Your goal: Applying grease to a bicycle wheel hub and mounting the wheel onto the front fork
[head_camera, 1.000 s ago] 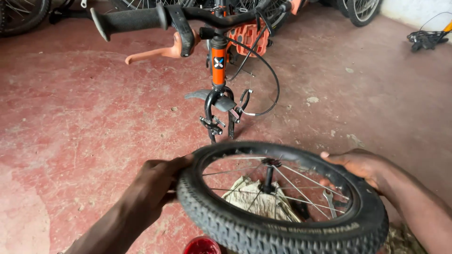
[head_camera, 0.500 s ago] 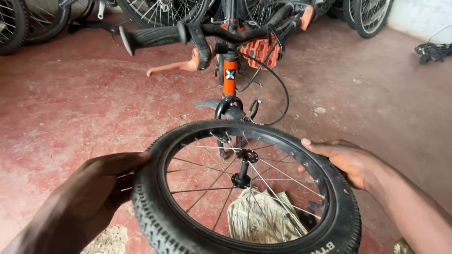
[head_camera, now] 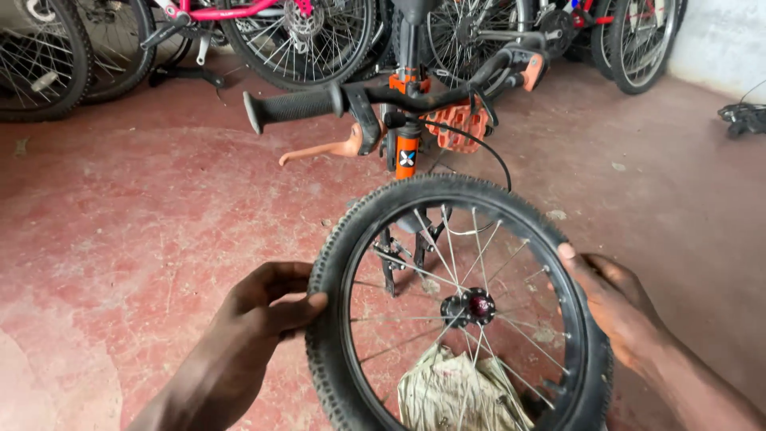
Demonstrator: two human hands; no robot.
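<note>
I hold a small bicycle wheel (head_camera: 375, 209) with a knobby black tyre, thin spokes and a dark hub (head_camera: 471, 306), nearly upright in front of me. My left hand (head_camera: 267, 307) grips the tyre's left side. My right hand (head_camera: 610, 303) grips its right side. Just behind the wheel stands an orange bicycle (head_camera: 408, 152) without a front wheel; its fork legs (head_camera: 388, 259) show through the spokes. Its black handlebar grip (head_camera: 291, 106) and orange brake lever (head_camera: 323, 149) point left.
A crumpled dirty cloth (head_camera: 459, 395) lies on the red concrete floor (head_camera: 136, 223) under the wheel. Several other bicycles and wheels (head_camera: 299, 40) stand along the back. A white wall (head_camera: 722, 44) and a dark object (head_camera: 742, 118) are at the far right.
The wheel has been tilted up from lying almost flat to nearly upright and lifted toward the orange bicycle's fork. Both hands stayed on the tyre's sides.
</note>
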